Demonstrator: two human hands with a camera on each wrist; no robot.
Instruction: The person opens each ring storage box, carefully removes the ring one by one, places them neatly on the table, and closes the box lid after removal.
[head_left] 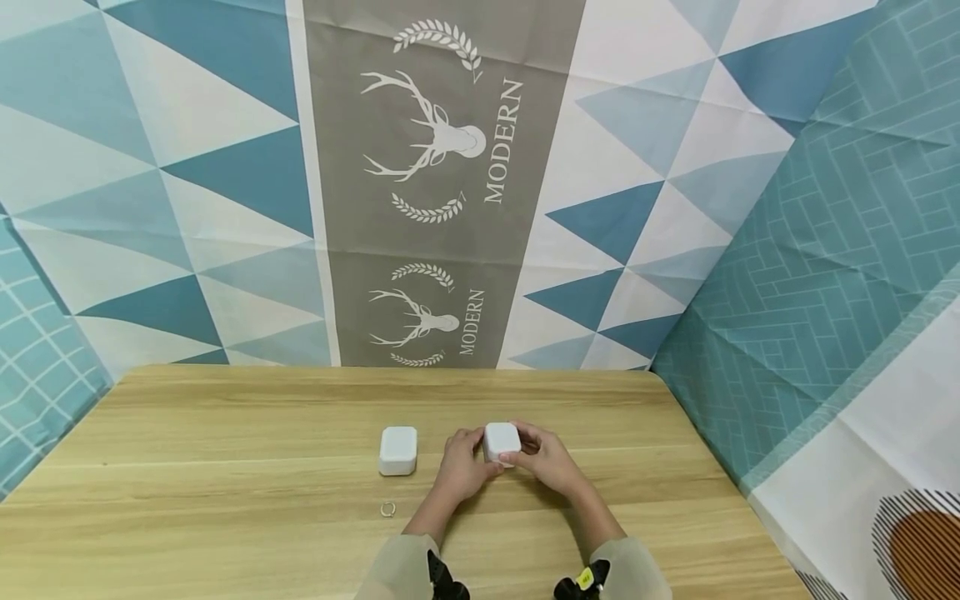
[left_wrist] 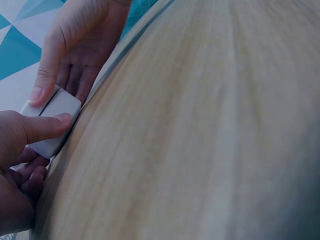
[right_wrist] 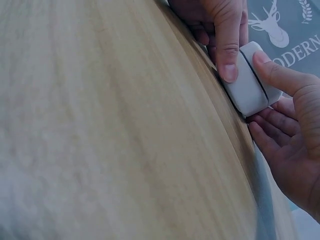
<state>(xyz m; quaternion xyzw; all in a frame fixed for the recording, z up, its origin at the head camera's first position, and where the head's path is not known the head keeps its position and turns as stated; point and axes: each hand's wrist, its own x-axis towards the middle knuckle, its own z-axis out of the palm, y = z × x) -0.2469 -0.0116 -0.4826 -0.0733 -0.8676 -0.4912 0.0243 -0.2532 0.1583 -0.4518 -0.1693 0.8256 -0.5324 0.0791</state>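
- Head view: "MODERN" reads twice on the grey panel (head_left: pixel 427 237), upper centre.
- Lower centre, two boxes counted: held box (head_left: pixel 502 438), pinched by left hand (head_left: pixel 462 468) and right hand (head_left: pixel 553 462); second box (head_left: pixel 398 451), left.
- One small loop (head_left: pixel 387 509), perhaps a ring, below.

White box (head_left: pixel 502 440), seam (right_wrist: pixel 256 73) seemingly black; wood-grained table (head_left: pixel 225 483)

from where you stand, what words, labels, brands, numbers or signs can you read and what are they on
"MODERN": upper part of the grey panel.
"MODERN": lower on the same panel.
"ODERN": the panel in the right wrist view, first letter hidden.
Yellow label on the black device by the right sleeve: too small to read.
Held box, other box: no text visible.
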